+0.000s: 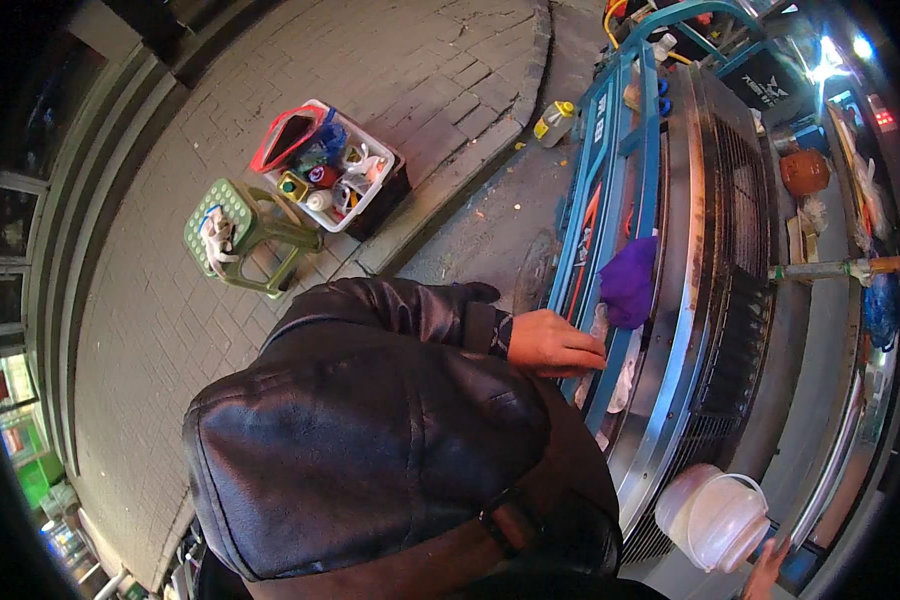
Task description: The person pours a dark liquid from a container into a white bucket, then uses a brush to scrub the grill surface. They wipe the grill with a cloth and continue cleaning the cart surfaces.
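Note:
My left hand (557,343), in a dark leather sleeve, reaches to the blue metal rail (607,386) of a cart. Its fingers are bent at the rail, beside thin clear plastic (622,384); whether they grip anything is hidden. A purple cloth (630,283) hangs over the rail just beyond this hand. At the lower right edge, part of my right hand (768,568) shows with its fingers apart. Near it, a translucent white plastic bucket (712,517) with a wire-like handle stands tilted in view, beside the black wire grill racks (731,330).
A green plastic stool (244,225) bears a crumpled white item. Beside it on the paving, a white-rimmed crate (379,199) holds bottles and bags. A yellow-capped bottle (553,124) stands near the kerb. A brown jar (804,172) sits on the cart's far side.

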